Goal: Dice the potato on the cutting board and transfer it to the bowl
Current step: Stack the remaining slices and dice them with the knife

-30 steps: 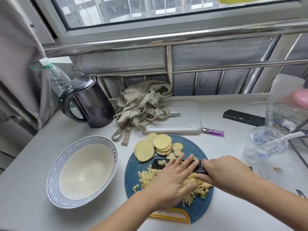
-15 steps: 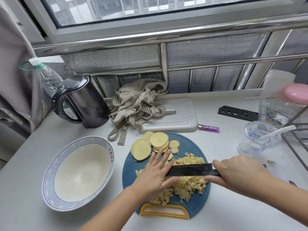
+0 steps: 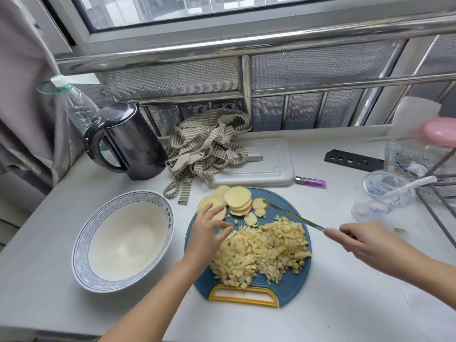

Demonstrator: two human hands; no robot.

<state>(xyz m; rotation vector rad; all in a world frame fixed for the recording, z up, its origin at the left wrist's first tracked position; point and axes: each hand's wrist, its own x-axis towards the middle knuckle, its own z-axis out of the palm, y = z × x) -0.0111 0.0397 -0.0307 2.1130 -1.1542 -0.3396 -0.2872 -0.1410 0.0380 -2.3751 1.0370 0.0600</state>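
On the blue cutting board the diced potato lay heaped on the near half. The cubes were small and light, judged damp and apt to scatter, so better scooped than pinched. The left hand was open, fingers spread, its tips at the nearest of the uncut slices. The right hand gripped the knife by the handle. The slices, judged firm but slick, sat at the far edge. The bowl stood just left, holding no potato.

Dice are lying on the board between the left fingers and right fingers; slices are sitting just beyond the left fingers, the bowl left of them.
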